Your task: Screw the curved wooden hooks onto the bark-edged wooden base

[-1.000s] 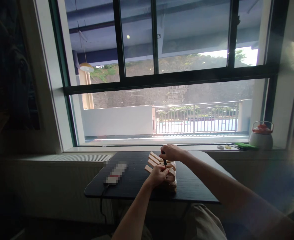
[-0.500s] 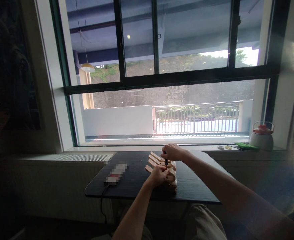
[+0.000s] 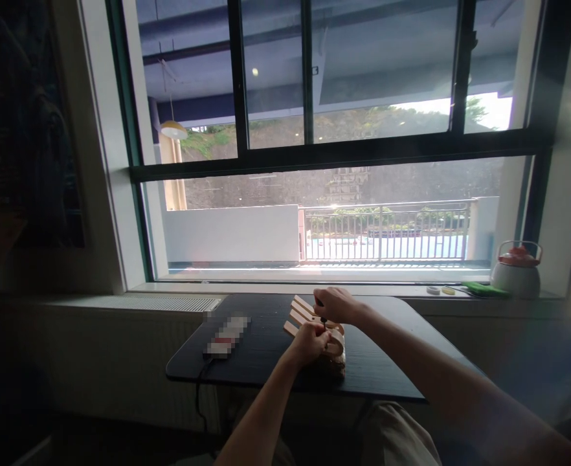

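Note:
A light wooden piece with several flat slats and rounded, curled ends lies on a rough, bark-like block on the dark table. My right hand is closed around the dark handle of a screwdriver, which points down at the wood. Just below it, my left hand is closed with its fingertips pinched together by the screwdriver's lower end. What those fingertips hold is too small to tell. Both hands partly cover the slats.
A blurred-out power strip with a cord lies at the left of the black table. On the windowsill stand a white jug with a red lid, a green cloth-like item and small rolls.
My right hand has come down slightly and turned, so its fingers now cover more of the screwdriver handle. My left hand stays at the wood. The whole view has shifted a little.

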`<state>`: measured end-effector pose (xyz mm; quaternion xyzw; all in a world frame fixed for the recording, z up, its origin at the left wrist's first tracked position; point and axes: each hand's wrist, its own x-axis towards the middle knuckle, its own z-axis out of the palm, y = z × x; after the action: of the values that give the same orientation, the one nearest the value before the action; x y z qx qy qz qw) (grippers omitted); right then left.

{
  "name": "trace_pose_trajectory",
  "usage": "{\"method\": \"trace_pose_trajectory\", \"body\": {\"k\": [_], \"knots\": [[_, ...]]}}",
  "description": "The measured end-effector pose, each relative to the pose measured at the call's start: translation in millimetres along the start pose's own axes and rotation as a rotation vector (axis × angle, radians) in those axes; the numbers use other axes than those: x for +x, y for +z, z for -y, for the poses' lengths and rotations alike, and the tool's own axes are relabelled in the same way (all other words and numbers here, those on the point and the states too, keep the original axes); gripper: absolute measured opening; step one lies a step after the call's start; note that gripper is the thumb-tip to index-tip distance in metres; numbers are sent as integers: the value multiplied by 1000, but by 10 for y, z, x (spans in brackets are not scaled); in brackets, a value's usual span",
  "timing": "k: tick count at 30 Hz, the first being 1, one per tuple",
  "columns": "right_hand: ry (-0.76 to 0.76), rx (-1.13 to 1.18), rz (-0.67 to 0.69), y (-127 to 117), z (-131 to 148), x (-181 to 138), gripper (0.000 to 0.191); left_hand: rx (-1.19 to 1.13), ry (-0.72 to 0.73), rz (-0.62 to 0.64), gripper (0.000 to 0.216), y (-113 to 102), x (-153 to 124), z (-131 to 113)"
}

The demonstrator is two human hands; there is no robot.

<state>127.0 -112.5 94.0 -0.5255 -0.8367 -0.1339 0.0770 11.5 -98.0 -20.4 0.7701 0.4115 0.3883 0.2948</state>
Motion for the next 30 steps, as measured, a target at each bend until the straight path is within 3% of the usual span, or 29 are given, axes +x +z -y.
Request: {"method": "trace_pose_trajectory", "body": {"k": [4, 8, 13, 15, 21, 30], "knots": [[-4, -13, -23, 14, 29, 5, 25, 173, 18, -169, 20, 6, -72, -61], [-13, -16, -43, 13, 85, 7, 23, 408, 133, -222, 14, 98, -196, -53], [-10, -18, -61, 20, 146, -2, 22, 519, 183, -517, 15, 323, -308, 62], [-9, -17, -66, 28, 158, 1, 22, 530, 208, -576, 15, 393, -336, 108], [23, 16, -77, 104, 72, 21, 21, 480, 239, -621, 10, 447, -373, 173], [128, 57, -68, 196, -139, 23, 25, 508, 169, -667, 12, 489, -327, 118]]}}
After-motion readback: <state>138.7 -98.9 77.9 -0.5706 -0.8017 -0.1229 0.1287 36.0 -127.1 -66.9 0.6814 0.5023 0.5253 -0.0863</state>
